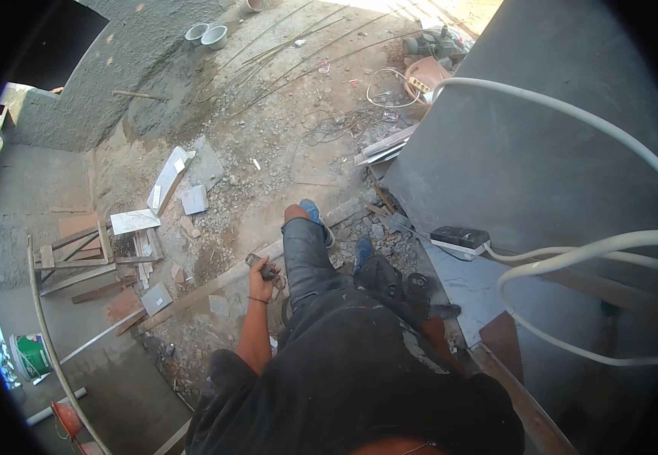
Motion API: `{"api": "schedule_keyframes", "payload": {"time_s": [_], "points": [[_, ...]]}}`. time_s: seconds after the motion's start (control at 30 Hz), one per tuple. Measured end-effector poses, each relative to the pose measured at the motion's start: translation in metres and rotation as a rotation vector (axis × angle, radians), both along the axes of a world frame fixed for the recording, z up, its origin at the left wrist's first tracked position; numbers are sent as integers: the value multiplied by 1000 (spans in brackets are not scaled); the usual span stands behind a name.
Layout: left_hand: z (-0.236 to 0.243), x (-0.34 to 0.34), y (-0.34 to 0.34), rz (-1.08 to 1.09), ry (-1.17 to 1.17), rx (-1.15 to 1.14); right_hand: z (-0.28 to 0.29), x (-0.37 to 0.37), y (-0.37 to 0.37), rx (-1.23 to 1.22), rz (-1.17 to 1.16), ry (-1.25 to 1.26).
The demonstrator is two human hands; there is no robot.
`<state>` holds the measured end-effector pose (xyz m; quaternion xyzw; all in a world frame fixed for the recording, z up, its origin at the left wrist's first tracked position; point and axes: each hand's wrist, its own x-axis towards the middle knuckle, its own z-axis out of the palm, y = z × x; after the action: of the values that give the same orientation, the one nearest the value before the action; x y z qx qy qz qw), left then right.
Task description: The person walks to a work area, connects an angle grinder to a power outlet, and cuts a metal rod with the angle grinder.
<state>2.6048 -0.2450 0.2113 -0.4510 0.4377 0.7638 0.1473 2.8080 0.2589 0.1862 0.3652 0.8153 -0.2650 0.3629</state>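
My left hand (260, 285) is closed around a small dark grey object (266, 268) with a boxy end, held out beside my left leg. A thin loop hangs by its fingers, and I cannot tell the object's exact kind. On the other side, my right forearm (436, 337) reaches down past the dark shirt. Its hand does not show clearly. Next to it is a black tool (421, 292) with a round head and a stub sticking out, much like an angle grinder. Whether my right hand grips it is hidden.
Rubble (351, 235) lies around my blue shoes. White-faced tile offcuts (166, 182) and a wooden frame (78, 262) are at left. On the right stand a large grey slab (541, 152), a pale hose (571, 110) and a black-and-white box (459, 240). Two buckets (213, 38) stand far back.
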Motion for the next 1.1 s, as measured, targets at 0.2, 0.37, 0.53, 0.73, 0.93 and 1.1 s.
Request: {"api": "schedule_keyframes", "payload": {"time_s": [0.2, 0.37, 0.53, 0.73, 0.93, 1.1], "points": [[-58, -113, -31, 11, -30, 13, -19, -37, -25, 121, -134, -16], [-138, -217, -88, 18, -154, 10, -70, -109, -79, 59, -214, -237], [-156, -368, -123, -86, -252, -70, -147, -110, -145, -107, 295, 445], [-145, -563, -207, -104, -101, -196, -243, -223, -201, -265, 106, 200], [-141, -741, -188, -174, 111, -61, -260, -335, -230, -289, -33, 226], [-176, -833, -167, -212, 13, 37, -282, -424, -246, -307, -166, 257]]}}
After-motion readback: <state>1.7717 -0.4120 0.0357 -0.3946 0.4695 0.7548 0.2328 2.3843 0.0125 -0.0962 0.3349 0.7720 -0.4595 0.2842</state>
